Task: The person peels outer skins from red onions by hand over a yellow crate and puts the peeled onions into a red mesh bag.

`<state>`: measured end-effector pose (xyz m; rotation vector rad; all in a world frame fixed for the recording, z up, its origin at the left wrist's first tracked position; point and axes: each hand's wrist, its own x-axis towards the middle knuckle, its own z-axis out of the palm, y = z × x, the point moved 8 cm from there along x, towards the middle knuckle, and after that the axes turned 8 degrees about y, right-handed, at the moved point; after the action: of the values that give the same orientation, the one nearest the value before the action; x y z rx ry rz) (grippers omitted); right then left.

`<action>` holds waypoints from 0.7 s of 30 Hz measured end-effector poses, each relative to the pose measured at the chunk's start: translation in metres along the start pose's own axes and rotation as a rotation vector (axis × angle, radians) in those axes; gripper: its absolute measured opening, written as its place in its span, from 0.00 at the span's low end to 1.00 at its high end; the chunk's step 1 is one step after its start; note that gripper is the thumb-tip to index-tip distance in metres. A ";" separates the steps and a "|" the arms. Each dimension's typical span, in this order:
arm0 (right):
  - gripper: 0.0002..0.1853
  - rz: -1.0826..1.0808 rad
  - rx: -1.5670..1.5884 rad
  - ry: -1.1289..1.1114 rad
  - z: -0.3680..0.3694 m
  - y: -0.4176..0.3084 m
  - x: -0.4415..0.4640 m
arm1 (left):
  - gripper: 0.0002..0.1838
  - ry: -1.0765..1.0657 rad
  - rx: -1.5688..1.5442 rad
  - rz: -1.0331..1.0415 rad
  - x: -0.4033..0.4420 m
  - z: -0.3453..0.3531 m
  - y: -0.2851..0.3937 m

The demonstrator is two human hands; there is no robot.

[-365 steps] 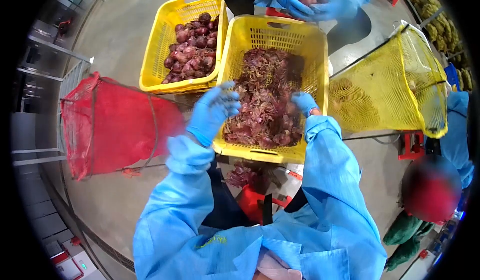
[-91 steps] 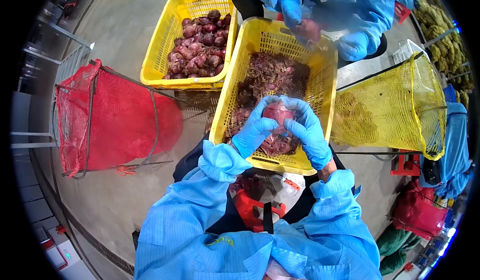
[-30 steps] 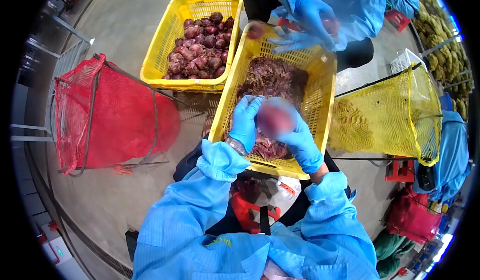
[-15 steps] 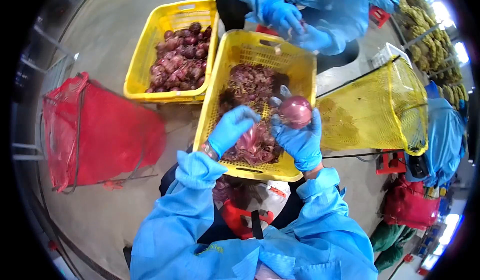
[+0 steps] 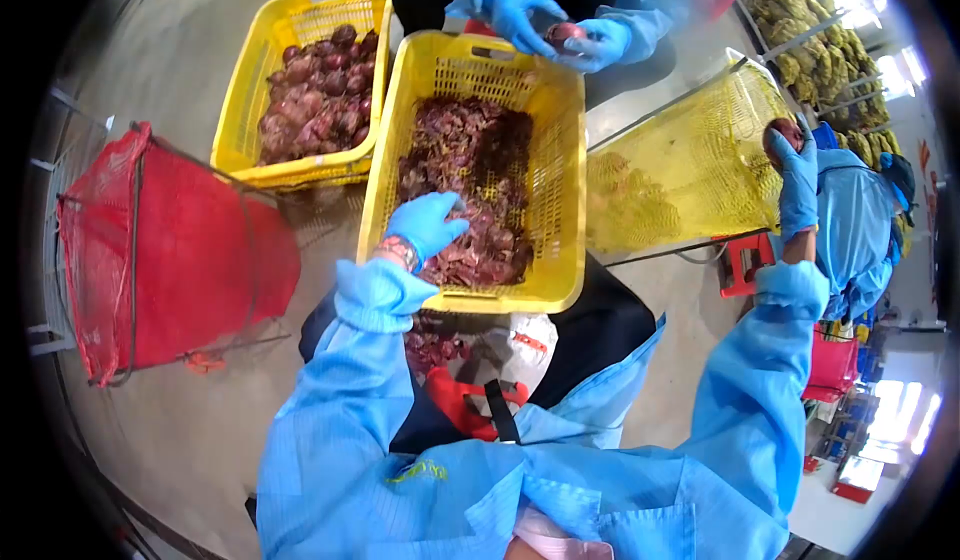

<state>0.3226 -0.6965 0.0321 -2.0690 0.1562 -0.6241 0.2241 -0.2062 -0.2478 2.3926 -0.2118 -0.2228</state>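
Observation:
My right hand (image 5: 798, 188), in a blue glove, is stretched far out to the right and grips a red onion (image 5: 784, 140) by the mouth of a yellow mesh bag (image 5: 690, 165). Over the near left part of a yellow crate (image 5: 572, 200) is my left hand (image 5: 425, 228), gloved too, its thumb and fingers apart and nothing seen in it. Loose purple onion skins (image 5: 465, 145) cover the crate's bottom beneath it.
Another yellow crate (image 5: 228, 120) at the upper left holds several red onions (image 5: 322, 85). Across from me, a co-worker's gloved hands (image 5: 522, 18) hold a smaller onion (image 5: 565, 34). A red mesh bag (image 5: 200, 250) on a frame stands left; a red stool (image 5: 742, 263) is right.
My right hand has carried the onion from above the crate out to the yellow bag's far end. My left hand stays over the crate. The view has shifted somewhat to the right.

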 end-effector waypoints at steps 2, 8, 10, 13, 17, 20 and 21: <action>0.32 -0.060 -0.200 -0.016 -0.021 0.035 0.019 | 0.17 -0.002 0.052 -0.013 0.000 -0.003 -0.007; 0.21 -0.124 0.013 -0.281 0.111 -0.056 -0.087 | 0.17 0.164 -0.040 -0.123 -0.007 -0.027 -0.022; 0.18 -0.045 -0.012 -0.613 0.191 -0.060 -0.137 | 0.18 0.175 -0.012 -0.157 -0.009 -0.046 -0.016; 0.18 0.047 -0.020 -1.092 0.313 0.033 -0.218 | 0.17 0.247 -0.017 -0.174 -0.012 -0.059 -0.028; 0.34 0.016 -0.406 -1.304 0.427 0.169 -0.305 | 0.17 0.268 -0.038 -0.221 -0.014 -0.072 -0.040; 0.29 0.076 -0.561 -1.172 0.471 0.254 -0.319 | 0.16 0.256 0.002 -0.245 -0.015 -0.076 -0.043; 0.28 0.109 -0.563 -1.120 0.485 0.295 -0.323 | 0.16 0.246 0.015 -0.255 -0.016 -0.076 -0.044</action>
<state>0.3193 -0.3805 -0.5390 -2.6114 -0.2333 0.7731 0.2289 -0.1215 -0.2208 2.4316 0.2077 -0.0422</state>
